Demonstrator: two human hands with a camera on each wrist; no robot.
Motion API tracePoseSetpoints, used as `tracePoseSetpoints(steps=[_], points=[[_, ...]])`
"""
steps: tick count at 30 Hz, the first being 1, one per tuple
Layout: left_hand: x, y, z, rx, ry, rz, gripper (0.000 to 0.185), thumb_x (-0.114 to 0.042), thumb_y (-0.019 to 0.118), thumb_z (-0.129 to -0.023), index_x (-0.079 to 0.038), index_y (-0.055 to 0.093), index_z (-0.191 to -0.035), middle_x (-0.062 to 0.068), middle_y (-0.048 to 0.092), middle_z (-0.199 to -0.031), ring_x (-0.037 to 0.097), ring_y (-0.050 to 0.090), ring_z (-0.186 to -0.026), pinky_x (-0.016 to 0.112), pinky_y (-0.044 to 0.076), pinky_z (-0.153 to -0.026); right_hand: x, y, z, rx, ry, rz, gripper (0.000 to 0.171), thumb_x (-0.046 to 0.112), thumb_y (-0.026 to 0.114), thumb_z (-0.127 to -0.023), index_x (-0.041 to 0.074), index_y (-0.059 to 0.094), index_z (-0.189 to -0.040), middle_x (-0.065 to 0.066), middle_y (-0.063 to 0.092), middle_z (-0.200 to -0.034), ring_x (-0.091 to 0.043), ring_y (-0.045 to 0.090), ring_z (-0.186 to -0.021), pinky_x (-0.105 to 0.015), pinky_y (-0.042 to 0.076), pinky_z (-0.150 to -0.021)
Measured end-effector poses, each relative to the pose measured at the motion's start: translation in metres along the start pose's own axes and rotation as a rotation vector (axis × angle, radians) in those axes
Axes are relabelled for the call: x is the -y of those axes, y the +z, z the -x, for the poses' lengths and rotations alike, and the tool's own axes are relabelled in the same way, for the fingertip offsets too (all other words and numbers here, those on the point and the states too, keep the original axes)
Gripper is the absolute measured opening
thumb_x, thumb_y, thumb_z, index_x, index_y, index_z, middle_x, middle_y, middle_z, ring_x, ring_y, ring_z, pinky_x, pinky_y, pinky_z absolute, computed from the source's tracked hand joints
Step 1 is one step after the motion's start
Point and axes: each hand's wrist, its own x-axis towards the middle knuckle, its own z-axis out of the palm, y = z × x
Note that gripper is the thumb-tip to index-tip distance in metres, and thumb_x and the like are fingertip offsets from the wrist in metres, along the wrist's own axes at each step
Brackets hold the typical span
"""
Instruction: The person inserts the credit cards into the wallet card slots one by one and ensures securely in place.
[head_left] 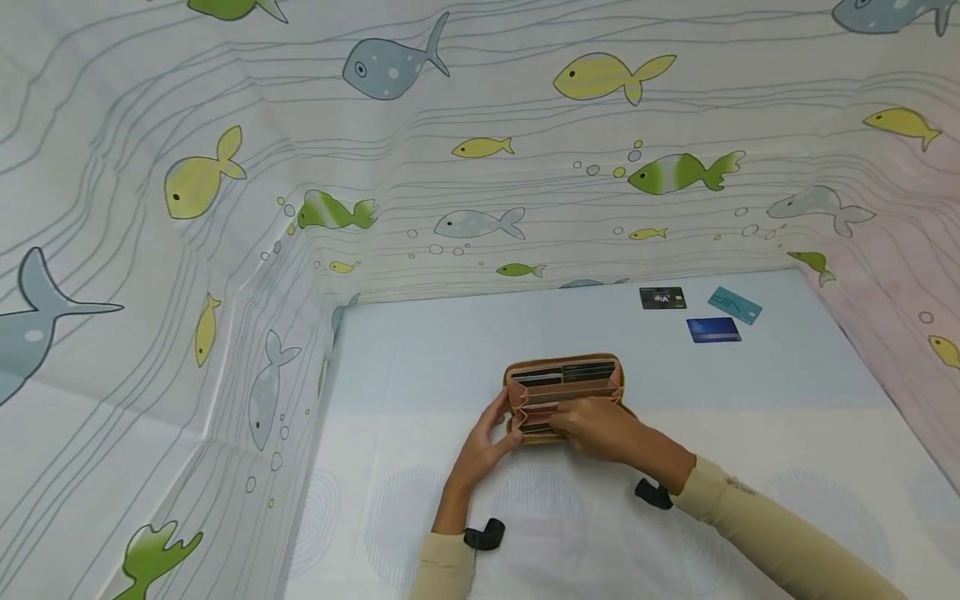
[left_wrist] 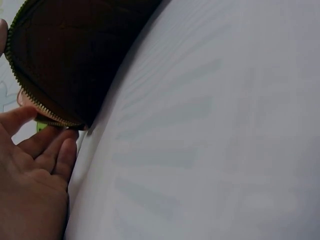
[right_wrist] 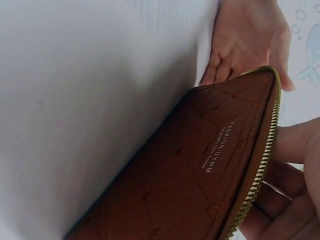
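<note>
An unzipped brown wallet (head_left: 564, 388) lies spread open on the table, its pink-lined pockets facing up and several cards in its back slots. My left hand (head_left: 480, 450) holds its left end, the thumb at the front corner. In the left wrist view, the fingers (left_wrist: 64, 155) of that hand bend under the zipped corner. My right hand (head_left: 600, 429) reaches over the front edge, its fingertips down in the front compartment. The right wrist view shows the wallet's outer face (right_wrist: 200, 155) with gold zipper teeth and printed lettering; what those fingertips touch is hidden behind it.
Beyond the wallet to the right lie a black VIP card (head_left: 663, 298), a teal card (head_left: 735, 305) and a blue card (head_left: 714, 330). A fish-patterned sheet (head_left: 420, 183) rises behind and beside the pale table (head_left: 420, 367). A dark wrist camera (head_left: 484, 534) sits on the left forearm.
</note>
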Motion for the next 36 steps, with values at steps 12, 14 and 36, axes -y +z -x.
tracePoseSetpoints(steps=[12,14,36], points=[[-0.003,0.0,-0.001,-0.002,-0.026,-0.007,0.075,-0.03,0.065,-0.098,-0.026,0.023,-0.16,0.002,0.029,-0.164,0.025,0.035,-0.148,0.036,0.035,-0.119,-0.003,0.0,-0.002,0.053,0.018,-0.052,0.014,0.003,0.073,-0.089,0.015,0.072,-0.084,0.005,0.065,-0.078,-0.004,0.058,-0.069,-0.02,0.05,-0.059],[-0.003,0.0,-0.001,-0.002,-0.021,-0.003,0.075,-0.029,0.064,-0.098,-0.025,0.023,-0.16,0.003,0.03,-0.164,0.026,0.035,-0.148,0.037,0.035,-0.119,-0.003,0.0,-0.003,0.063,0.028,-0.08,0.013,0.002,0.072,-0.089,0.015,0.073,-0.085,0.005,0.066,-0.08,-0.003,0.058,-0.07,-0.02,0.051,-0.06],[-0.026,-0.002,0.0,0.035,-0.038,0.018,0.074,-0.015,0.061,-0.099,-0.013,0.02,-0.161,0.013,0.026,-0.164,0.033,0.031,-0.15,0.052,0.031,-0.12,-0.003,-0.003,-0.008,0.091,0.089,-0.201,0.009,0.005,0.07,-0.092,0.011,0.074,-0.086,0.003,0.062,-0.079,-0.002,0.054,-0.068,-0.018,0.049,-0.06]])
